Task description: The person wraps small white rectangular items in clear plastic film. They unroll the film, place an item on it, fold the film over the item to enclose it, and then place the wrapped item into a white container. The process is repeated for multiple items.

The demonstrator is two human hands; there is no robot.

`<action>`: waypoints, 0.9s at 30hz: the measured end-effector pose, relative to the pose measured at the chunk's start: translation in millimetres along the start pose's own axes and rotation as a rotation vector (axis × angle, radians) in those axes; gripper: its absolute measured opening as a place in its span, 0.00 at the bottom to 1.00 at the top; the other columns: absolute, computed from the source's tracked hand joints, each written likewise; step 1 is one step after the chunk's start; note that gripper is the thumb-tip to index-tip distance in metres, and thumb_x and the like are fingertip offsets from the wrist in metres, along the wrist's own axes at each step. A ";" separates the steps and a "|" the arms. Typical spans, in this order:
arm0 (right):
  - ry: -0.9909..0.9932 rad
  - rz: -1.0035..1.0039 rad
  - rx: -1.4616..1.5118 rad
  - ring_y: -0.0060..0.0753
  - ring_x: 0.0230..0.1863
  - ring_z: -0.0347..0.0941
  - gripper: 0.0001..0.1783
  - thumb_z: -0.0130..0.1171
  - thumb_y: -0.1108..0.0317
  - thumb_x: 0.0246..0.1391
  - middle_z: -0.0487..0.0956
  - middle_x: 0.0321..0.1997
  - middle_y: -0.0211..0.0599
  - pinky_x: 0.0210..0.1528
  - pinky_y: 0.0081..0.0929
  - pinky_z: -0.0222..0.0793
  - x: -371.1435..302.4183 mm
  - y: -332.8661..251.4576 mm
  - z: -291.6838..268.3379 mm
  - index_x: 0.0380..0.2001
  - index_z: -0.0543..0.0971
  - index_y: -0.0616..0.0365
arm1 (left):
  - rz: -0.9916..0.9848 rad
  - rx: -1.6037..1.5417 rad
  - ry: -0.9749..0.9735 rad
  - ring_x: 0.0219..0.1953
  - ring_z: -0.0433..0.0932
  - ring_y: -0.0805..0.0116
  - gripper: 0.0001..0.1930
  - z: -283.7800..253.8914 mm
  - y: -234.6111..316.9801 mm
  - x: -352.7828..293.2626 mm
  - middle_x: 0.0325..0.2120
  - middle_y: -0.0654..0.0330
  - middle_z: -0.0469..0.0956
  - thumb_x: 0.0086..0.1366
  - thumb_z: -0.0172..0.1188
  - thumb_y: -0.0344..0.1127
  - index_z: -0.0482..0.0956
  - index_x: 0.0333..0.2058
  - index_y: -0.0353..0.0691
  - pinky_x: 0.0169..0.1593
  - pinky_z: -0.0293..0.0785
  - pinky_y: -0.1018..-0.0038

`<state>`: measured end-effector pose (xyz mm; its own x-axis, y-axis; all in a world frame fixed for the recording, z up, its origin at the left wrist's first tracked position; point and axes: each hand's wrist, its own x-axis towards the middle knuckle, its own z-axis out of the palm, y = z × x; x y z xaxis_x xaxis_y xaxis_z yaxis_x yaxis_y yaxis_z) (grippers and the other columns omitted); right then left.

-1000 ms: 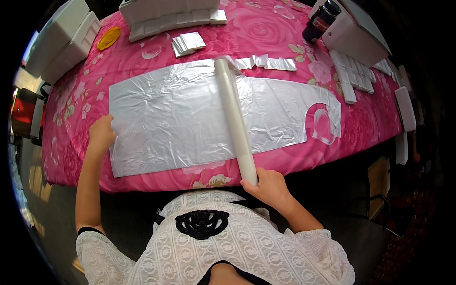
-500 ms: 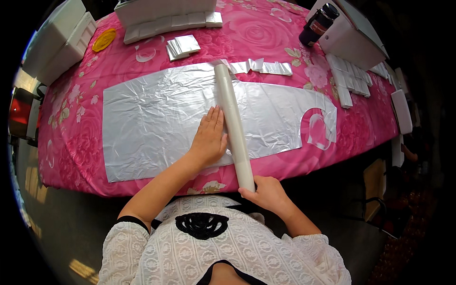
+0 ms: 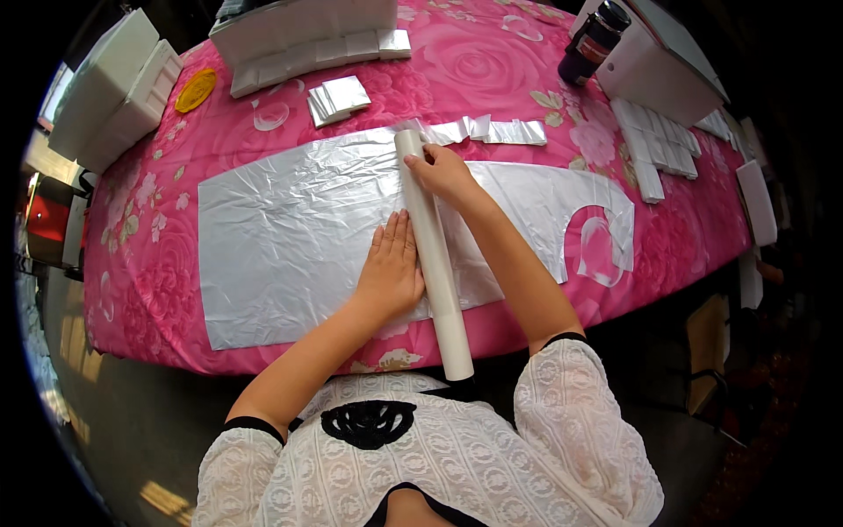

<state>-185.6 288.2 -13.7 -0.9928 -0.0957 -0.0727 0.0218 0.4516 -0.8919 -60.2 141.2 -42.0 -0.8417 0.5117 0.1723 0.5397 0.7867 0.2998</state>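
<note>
spread over the pink tablecloth [image 3: 483, 53]: a silvery sheet [image 3: 263, 246]. flat on it, fingers straight and together: the left hand [image 3: 386, 279]. just right of those fingers, long axis running near to far, near end past the cloth: a pale roll [image 3: 435, 255]. at its far end, thumb against it, fingers curled, closure hard to tell: the right hand [image 3: 445, 176], shifted there from the near end half a second ago. nearer the roll's middle: the left.

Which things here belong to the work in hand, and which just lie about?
In use:
roll, right hand on it
silvery sheet, left hand on it

Apparently lying about:
dark bottle
yellow object
white boxes
folded silvery packets, perhaps related
</note>
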 end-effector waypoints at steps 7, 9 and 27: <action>0.206 -0.003 1.128 0.30 0.42 0.67 0.13 0.45 0.64 0.59 0.71 0.42 0.34 0.48 0.28 0.63 53.6 24.1 -31.5 0.45 0.68 0.55 | -0.022 -0.047 -0.005 0.65 0.44 0.49 0.34 -1.1 0.1 -1.0 0.61 0.40 0.48 0.55 0.42 0.37 0.49 0.58 0.22 0.65 0.38 0.58; 0.416 0.030 1.383 0.43 0.46 0.68 0.17 0.41 0.62 0.60 0.70 0.45 0.45 0.54 0.39 0.63 64.5 27.0 -73.5 0.47 0.65 0.62 | -0.026 -0.030 0.010 0.65 0.45 0.49 0.34 -1.1 0.4 -2.4 0.60 0.39 0.49 0.55 0.41 0.39 0.51 0.57 0.21 0.65 0.38 0.59; -0.328 -0.321 0.401 0.44 0.62 0.58 0.39 0.49 0.58 0.56 0.62 0.59 0.55 0.59 0.29 0.54 -17.6 -131.3 161.5 0.62 0.46 0.67 | 0.115 -0.049 0.146 0.63 0.49 0.48 0.31 -3.6 2.5 -3.2 0.59 0.40 0.51 0.58 0.40 0.36 0.51 0.58 0.23 0.64 0.41 0.54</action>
<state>-151.9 87.3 32.6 -0.8705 -0.4685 0.1508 -0.1664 -0.0082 -0.9860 -56.3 140.3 -38.4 -0.7698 0.5392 0.3417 0.6343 0.7061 0.3148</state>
